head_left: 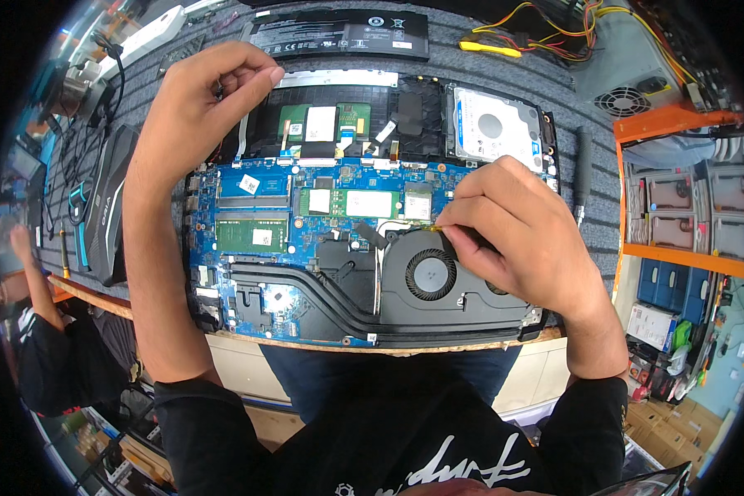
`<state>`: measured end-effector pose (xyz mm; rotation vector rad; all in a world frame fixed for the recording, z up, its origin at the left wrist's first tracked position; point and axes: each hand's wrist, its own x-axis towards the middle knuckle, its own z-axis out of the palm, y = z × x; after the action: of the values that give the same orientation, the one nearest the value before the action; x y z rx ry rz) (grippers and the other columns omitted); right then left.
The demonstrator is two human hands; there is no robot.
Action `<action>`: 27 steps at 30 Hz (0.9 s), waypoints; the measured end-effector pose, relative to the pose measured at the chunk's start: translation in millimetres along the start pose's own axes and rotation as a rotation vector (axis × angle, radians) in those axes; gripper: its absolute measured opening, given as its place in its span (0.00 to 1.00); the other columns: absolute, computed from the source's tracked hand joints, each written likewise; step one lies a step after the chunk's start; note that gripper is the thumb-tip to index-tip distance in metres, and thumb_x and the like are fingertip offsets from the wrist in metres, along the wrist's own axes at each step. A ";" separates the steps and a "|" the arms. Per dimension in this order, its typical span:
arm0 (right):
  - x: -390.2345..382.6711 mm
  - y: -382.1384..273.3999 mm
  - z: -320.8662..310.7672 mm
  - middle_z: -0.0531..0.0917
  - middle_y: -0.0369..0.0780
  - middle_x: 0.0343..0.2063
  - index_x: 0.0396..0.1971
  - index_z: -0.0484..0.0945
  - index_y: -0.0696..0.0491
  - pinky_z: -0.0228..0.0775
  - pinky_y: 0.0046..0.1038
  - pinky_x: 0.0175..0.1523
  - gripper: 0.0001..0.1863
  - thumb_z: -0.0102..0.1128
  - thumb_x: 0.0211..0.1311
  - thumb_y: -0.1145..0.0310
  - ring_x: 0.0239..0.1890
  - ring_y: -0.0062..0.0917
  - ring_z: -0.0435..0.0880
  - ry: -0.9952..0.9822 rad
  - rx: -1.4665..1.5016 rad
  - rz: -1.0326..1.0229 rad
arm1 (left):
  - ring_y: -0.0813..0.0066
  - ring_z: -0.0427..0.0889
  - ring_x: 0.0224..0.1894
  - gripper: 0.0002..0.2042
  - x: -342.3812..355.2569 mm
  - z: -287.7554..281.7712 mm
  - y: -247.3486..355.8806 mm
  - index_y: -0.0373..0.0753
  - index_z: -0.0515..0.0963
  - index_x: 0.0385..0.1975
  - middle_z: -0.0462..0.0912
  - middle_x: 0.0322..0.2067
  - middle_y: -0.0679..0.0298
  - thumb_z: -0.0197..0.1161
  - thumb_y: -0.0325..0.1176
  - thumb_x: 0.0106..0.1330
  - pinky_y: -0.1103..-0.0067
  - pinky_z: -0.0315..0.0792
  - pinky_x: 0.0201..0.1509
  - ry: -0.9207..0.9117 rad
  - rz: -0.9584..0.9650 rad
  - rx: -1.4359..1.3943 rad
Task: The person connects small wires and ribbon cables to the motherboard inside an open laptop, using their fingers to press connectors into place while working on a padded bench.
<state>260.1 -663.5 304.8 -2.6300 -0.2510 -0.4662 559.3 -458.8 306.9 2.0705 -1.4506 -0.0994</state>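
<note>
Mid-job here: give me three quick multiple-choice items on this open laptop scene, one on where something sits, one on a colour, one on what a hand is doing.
1. Where does the silver hard drive sit in the open laptop?
A. far right corner
B. near left corner
C. under the fan

2. What colour is the main circuit board?
A. green
B. blue
C. red

3. What is the right hand doing?
A. lying flat and open on the bench
B. holding the black battery
C. pinching a thin yellowish piece beside the fan

Answers:
1 A: the drive lies in its bay at the far right of the case.
2 B: the board shows blue around the memory sticks and heat pipes.
3 C: the fingertips are closed on a small yellowish bit just above the fan, while the left hand is raised over the far left corner, pinching something small.
</note>
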 end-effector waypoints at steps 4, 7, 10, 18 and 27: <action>0.5 0.7 1.2 0.83 0.38 0.37 0.38 0.86 0.53 0.77 0.34 0.42 0.14 0.78 0.51 0.79 0.38 0.36 0.83 0.027 0.033 0.018 | 0.82 0.81 0.38 0.09 -1.8 -2.4 -2.8 0.31 0.84 0.45 0.86 0.36 0.67 0.69 0.32 0.76 0.82 0.74 0.45 -0.006 -0.016 0.017; -2.1 4.4 -0.5 0.82 0.38 0.37 0.39 0.85 0.53 0.78 0.35 0.44 0.13 0.76 0.54 0.77 0.40 0.36 0.83 0.005 0.027 0.024 | 0.83 0.81 0.38 0.09 -0.3 0.8 -5.8 0.31 0.84 0.45 0.86 0.36 0.67 0.69 0.32 0.76 0.82 0.74 0.45 -0.003 0.022 0.017; -2.6 5.4 -2.2 0.81 0.38 0.38 0.39 0.84 0.52 0.78 0.35 0.45 0.11 0.75 0.57 0.75 0.41 0.37 0.83 -0.013 0.027 0.021 | 0.83 0.81 0.38 0.09 0.4 2.9 -4.8 0.31 0.84 0.45 0.85 0.36 0.67 0.69 0.32 0.76 0.82 0.74 0.46 -0.002 0.017 0.006; -6.0 17.6 -18.8 0.83 0.38 0.37 0.42 0.90 0.53 0.76 0.35 0.45 0.13 0.77 0.55 0.76 0.40 0.35 0.82 -0.007 0.008 0.020 | 0.83 0.74 0.32 0.08 1.3 8.8 -2.3 0.33 0.85 0.43 0.81 0.29 0.68 0.71 0.32 0.73 0.82 0.70 0.38 0.062 0.065 -0.033; -11.8 15.5 -11.9 0.80 0.38 0.38 0.38 0.84 0.52 0.78 0.36 0.47 0.10 0.75 0.57 0.72 0.44 0.36 0.82 -0.005 -0.025 -0.056 | 0.82 0.78 0.37 0.07 -3.8 -7.5 38.4 0.34 0.86 0.43 0.85 0.37 0.67 0.70 0.31 0.73 0.82 0.71 0.42 -0.064 0.115 -0.032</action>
<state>249.7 -683.8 304.1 -2.6543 -0.3226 -0.4848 528.8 -460.7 331.6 1.9701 -1.5927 -0.1434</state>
